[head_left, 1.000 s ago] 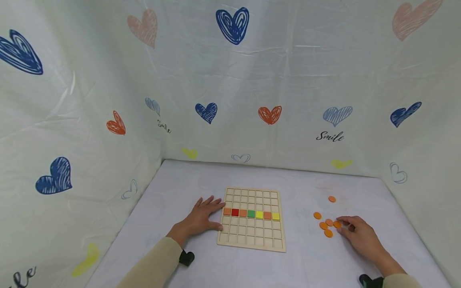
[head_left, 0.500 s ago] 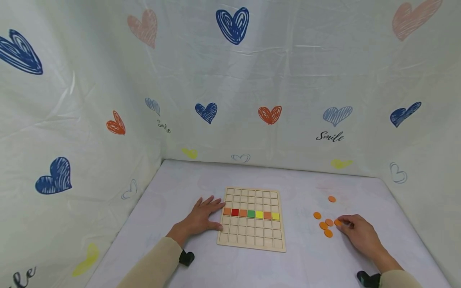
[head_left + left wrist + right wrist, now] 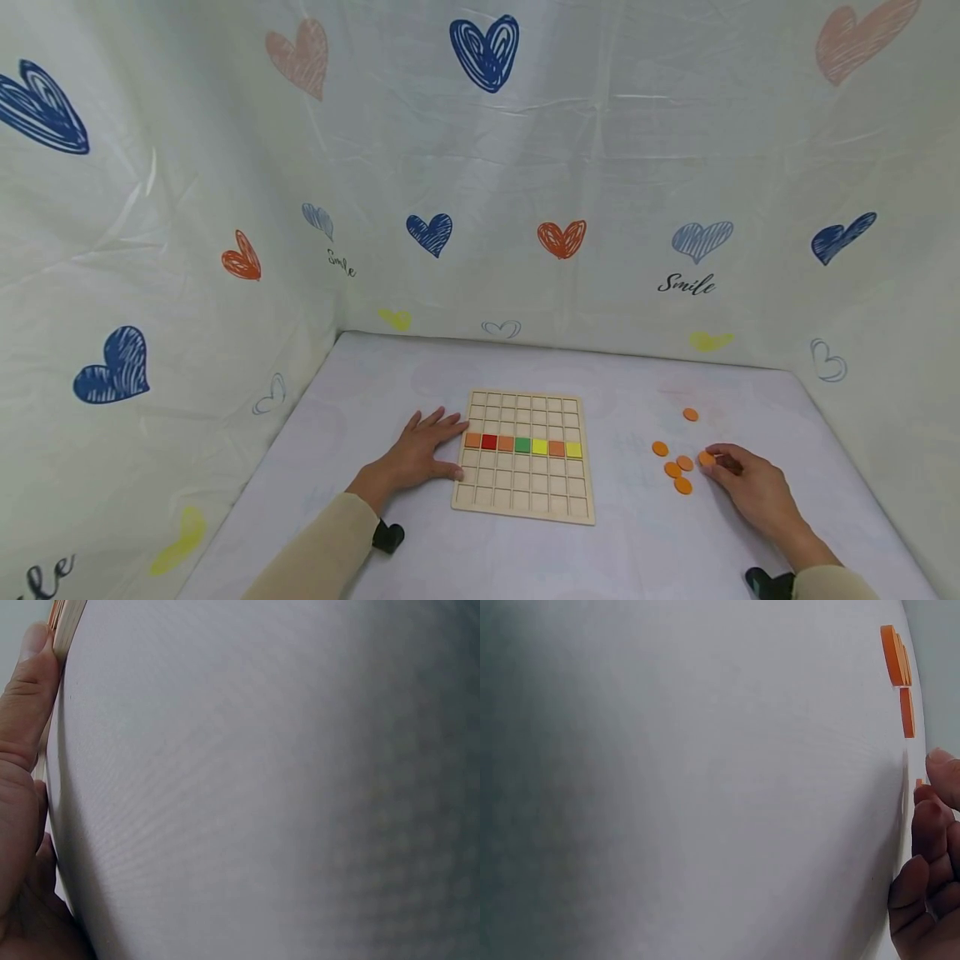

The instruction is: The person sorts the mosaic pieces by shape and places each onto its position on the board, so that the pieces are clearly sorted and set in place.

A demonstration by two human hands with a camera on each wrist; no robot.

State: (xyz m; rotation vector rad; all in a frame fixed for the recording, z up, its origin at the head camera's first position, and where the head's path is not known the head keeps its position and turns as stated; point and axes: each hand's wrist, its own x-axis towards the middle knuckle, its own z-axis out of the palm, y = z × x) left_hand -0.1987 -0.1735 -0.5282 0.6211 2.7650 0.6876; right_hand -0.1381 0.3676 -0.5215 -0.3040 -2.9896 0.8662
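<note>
Your right hand [image 3: 756,493] pinches 1 orange disc [image 3: 706,459]; 5 loose discs [image 3: 672,470] lie left of that hand on the tabletop [image 3: 622,542]. Your left hand [image 3: 418,455], spread wide, touches the gridded board [image 3: 521,491] on its right.

Soft even light, faint sheen on curtain [image 3: 480,167], wrist views blurry, darker one side

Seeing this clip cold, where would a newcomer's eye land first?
Probably on the row of seven red, orange, green and yellow squares across the pale wooden grid board, with the left hand touching the board's left edge. Next come five loose round orange discs on the white table right of the board, and a sixth orange disc pinched by the right hand. Behind, a pale sheet printed with colourful hearts fills the upper head view.
</note>
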